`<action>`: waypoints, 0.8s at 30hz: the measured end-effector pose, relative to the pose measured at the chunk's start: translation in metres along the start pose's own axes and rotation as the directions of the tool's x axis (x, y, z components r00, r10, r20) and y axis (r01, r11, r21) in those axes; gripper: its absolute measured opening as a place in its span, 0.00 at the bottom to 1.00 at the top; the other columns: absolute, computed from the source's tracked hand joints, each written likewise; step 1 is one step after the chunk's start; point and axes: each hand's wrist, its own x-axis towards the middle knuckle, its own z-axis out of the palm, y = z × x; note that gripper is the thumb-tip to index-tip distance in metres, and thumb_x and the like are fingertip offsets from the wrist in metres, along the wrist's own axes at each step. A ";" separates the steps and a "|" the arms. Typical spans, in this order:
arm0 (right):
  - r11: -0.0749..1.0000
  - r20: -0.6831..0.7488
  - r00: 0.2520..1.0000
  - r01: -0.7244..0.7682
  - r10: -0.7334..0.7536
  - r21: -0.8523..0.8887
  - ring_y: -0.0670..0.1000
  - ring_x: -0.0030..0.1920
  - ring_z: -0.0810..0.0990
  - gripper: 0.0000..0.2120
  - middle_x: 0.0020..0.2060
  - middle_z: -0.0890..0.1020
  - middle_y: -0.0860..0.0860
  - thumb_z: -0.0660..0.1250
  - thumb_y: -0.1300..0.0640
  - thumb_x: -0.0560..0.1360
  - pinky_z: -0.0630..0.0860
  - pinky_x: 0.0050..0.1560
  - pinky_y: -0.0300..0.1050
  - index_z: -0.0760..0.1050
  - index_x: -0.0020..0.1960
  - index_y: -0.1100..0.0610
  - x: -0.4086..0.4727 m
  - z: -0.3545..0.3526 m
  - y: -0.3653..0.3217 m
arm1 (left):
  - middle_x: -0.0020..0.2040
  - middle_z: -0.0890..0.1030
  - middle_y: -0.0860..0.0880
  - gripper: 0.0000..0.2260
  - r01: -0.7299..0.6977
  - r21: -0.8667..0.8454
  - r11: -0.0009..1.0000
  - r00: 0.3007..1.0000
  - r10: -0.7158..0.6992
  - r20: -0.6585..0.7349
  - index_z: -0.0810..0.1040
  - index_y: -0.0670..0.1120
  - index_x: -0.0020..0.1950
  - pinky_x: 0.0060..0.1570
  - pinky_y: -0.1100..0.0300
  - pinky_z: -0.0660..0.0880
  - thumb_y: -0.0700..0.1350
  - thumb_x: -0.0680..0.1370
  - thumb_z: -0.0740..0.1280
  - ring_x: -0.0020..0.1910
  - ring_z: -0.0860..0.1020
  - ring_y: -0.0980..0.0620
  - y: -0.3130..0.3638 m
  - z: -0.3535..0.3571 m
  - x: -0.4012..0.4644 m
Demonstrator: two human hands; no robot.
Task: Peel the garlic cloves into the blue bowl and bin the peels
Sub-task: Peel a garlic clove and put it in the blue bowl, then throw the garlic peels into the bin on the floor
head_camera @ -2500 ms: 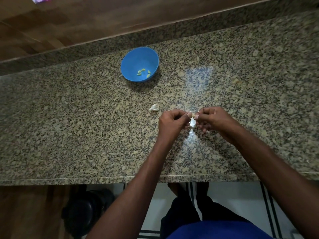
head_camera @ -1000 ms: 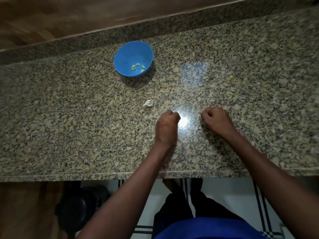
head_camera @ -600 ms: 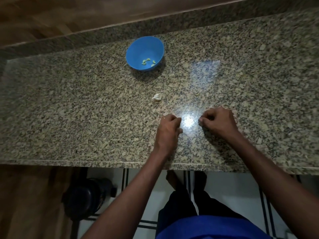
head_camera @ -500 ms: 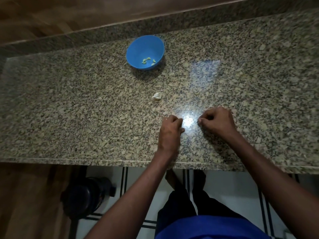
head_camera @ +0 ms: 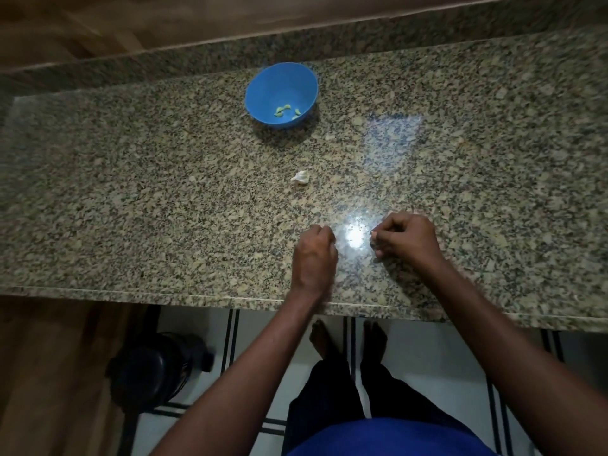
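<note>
The blue bowl (head_camera: 282, 93) stands at the back of the granite counter (head_camera: 131, 192) with several peeled garlic cloves (head_camera: 286, 110) inside. A white unpeeled garlic piece (head_camera: 300, 177) lies on the counter between the bowl and my hands. My left hand (head_camera: 314, 255) rests on the counter near the front edge, fingers curled under; nothing shows in it. About a hand's width to its right, my right hand (head_camera: 406, 236) also rests on the counter, fingers curled, and its fingertips pinch a small pale bit of garlic peel (head_camera: 373, 236).
A black round bin (head_camera: 158, 366) stands on the tiled floor below the counter's front edge, left of my feet (head_camera: 348, 340). A wooden panel runs behind the counter's raised back ledge. A bright light reflection lies between my hands.
My hands were together peeling a clove above the counter; they have parted and now rest on the counter with fingers curled. The view shifted right and down a little.
</note>
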 end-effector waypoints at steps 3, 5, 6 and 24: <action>0.999 0.029 0.999 -0.020 0.019 0.038 0.61 0.32 0.85 0.04 0.33 0.85 0.62 0.75 0.68 0.73 0.85 0.39 0.63 0.82 0.39 0.65 -0.007 0.013 0.000 | 0.41 0.78 0.50 0.07 0.158 -0.063 0.985 0.987 -0.159 -0.014 0.79 0.42 0.43 0.36 0.65 0.74 0.32 0.78 0.67 0.38 0.76 0.53 -0.016 -0.014 0.004; 0.998 0.064 0.998 -0.021 0.018 0.057 0.61 0.32 0.84 0.03 0.36 0.85 0.63 0.74 0.68 0.74 0.85 0.41 0.62 0.82 0.41 0.67 -0.011 0.025 -0.005 | 0.39 0.83 0.50 0.05 0.377 -0.290 0.880 0.922 -0.385 0.030 0.83 0.43 0.43 0.34 0.63 0.79 0.34 0.76 0.70 0.36 0.81 0.53 -0.029 -0.029 0.006; 0.998 0.085 0.996 -0.014 0.009 0.066 0.62 0.33 0.84 0.04 0.37 0.85 0.64 0.74 0.68 0.74 0.85 0.42 0.61 0.82 0.42 0.67 -0.013 0.034 -0.008 | 0.39 0.85 0.50 0.04 0.484 -0.439 0.757 0.861 -0.502 0.084 0.85 0.43 0.44 0.34 0.62 0.80 0.35 0.75 0.72 0.36 0.83 0.53 -0.037 -0.039 0.005; 0.989 0.610 0.787 0.145 -0.092 -0.038 0.49 0.27 0.81 0.03 0.29 0.82 0.54 0.73 0.67 0.75 0.78 0.29 0.39 0.81 0.43 0.67 -0.176 0.459 -0.080 | 0.35 0.84 0.48 0.12 0.029 -0.956 -0.291 0.572 -0.780 0.255 0.84 0.39 0.41 0.37 0.69 0.78 0.27 0.78 0.65 0.34 0.81 0.58 -0.335 -0.276 -0.218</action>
